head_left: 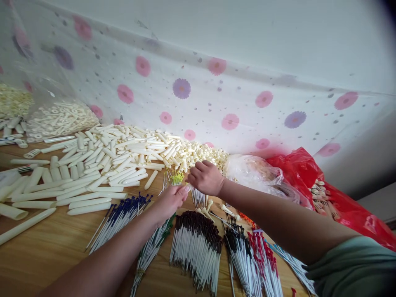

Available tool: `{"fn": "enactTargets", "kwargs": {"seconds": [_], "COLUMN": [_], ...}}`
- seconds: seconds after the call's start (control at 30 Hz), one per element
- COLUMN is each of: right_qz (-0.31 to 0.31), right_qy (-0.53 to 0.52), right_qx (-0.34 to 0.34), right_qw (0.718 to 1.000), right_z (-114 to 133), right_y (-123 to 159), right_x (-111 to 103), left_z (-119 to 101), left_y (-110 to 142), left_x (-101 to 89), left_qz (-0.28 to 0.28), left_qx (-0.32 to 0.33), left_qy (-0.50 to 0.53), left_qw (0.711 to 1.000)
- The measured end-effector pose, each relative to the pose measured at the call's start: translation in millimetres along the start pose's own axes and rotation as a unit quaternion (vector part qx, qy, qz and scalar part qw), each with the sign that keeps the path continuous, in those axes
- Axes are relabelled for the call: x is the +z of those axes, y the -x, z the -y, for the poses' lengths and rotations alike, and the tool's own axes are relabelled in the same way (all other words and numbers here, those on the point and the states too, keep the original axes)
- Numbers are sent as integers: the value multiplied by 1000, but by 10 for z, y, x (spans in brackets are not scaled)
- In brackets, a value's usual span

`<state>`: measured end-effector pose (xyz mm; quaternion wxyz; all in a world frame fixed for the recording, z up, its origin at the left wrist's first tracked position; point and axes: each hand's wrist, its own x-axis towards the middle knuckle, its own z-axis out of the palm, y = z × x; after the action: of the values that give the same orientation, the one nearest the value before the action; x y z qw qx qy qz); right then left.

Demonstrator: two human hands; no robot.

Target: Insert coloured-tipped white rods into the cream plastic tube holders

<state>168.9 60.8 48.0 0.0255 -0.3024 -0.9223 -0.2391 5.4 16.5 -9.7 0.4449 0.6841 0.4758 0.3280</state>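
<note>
My left hand [169,201] reaches over the wooden table [46,255], its fingers drawn together at a small bunch of yellow-tipped refills [176,178]. Just to the right, my right hand [204,177] is curled, knuckles up, at the edge of a heap of small cream plastic parts [201,153]; what its fingers hold is hidden. Below the hands lie bundles of thin white pen refills: blue-tipped [119,216], black-tipped [198,243], and red-tipped [262,258].
A wide pile of cream pen barrels [114,159] covers the table's left and middle. Clear bags of cream parts [60,117] sit at the far left. A clear bag [253,171] and a red plastic bag [334,194] lie at right. A flowered sheet [216,90] hangs behind.
</note>
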Motion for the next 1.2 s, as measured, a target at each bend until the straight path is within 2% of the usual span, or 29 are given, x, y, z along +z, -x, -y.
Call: {"fn": "enactTargets", "kwargs": {"seconds": [0.07,0.2,0.33,0.43,0.47,0.5,0.53,0.57,0.63,0.77,0.97,1.2], "right_qz": [17,46,24,16,28,46,67,85,104,95,79,109], "right_qy": [-11,-34,-62,-117,-144,-168,-189,-204,-222,-231,-210,-147], "right_qx": [-2,4,49,98,99,89,73,55,29,16,-13,-90], "right_qw": [1000,998,997,988,984,981,977,974,969,968,974,979], "right_z": [16,39,-51,-168,-193,-206,-206,-195,-154,-93,-5,172], "right_y": [0,-56,-239,-452,-516,-568,-606,-628,-633,-593,-780,-1103], "right_x": [43,62,9,88,158,248,352,464,682,942,930,912], "left_z": [-4,-24,45,150,178,197,205,203,175,114,171,219], "left_y": [2,-10,-86,-158,-175,-186,-191,-190,-180,-160,-178,-189], "left_x": [18,14,-176,-444,-528,-598,-648,-678,-683,-610,-591,-605], "left_qz": [3,-62,-134,-234,-289,-314,-328,-336,-330,-320,-360,-367], "left_qx": [18,54,37,-6,-9,-7,-3,5,21,34,18,12], "left_qy": [-25,-127,-127,-57,60,147,180,220,245,246,184,134], "left_qw": [1000,989,982,970,955,938,927,916,911,914,915,920]}}
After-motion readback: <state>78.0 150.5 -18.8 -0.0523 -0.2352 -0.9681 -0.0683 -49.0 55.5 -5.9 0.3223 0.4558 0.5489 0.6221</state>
